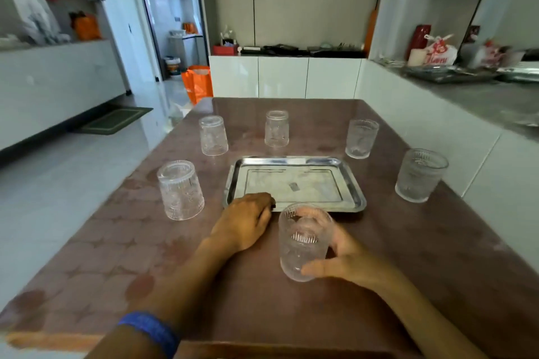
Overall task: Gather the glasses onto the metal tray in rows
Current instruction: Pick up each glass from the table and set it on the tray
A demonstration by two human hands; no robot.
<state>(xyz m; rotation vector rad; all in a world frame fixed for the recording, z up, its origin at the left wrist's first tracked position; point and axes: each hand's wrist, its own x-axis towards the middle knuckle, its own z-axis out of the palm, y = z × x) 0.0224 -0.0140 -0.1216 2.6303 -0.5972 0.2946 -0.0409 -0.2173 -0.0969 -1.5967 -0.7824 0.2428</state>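
Note:
An empty metal tray [354, 183] lies in the middle of the brown table. Around it stand several clear patterned glasses: three upside down at the left [180, 190], back left [213, 135] and back middle [276, 128], two upright at the back right [361, 138] and right [420, 174]. My right hand [339, 256] is wrapped around another upright glass [303, 242] just in front of the tray's near edge. My left hand [248, 218] rests palm down on the tray's near left corner, fingers curled over its rim.
The brown table [408, 271] ends in a white counter wall on the right, with clutter on the grey counter [466, 73] above. White cabinets stand behind the table. An orange bag [198, 81] sits on the floor at the back left.

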